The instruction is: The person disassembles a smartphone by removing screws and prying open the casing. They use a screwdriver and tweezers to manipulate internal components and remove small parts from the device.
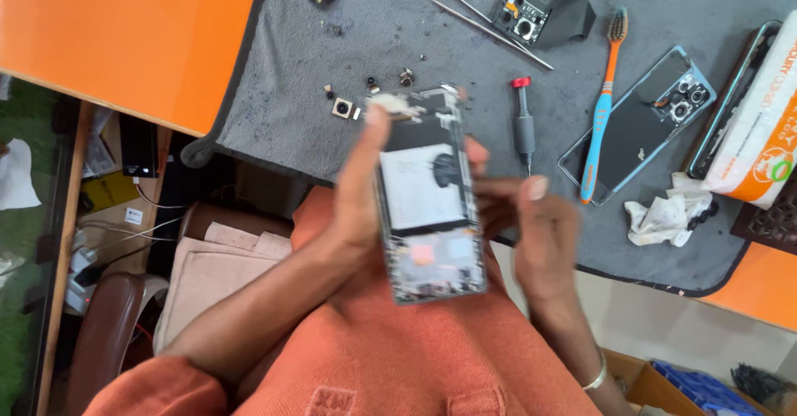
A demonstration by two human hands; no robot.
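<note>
Left hand (pixel 357 208) grips the opened phone (pixel 430 208) upright, fingers wrapped along its edge. Right hand (pixel 531 233) supports its other side, fingers curled against the frame.

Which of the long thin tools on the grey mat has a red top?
The small screwdriver, lying just beyond the opened phone. The toothbrush is orange and blue; the tweezers are bare metal.
</note>
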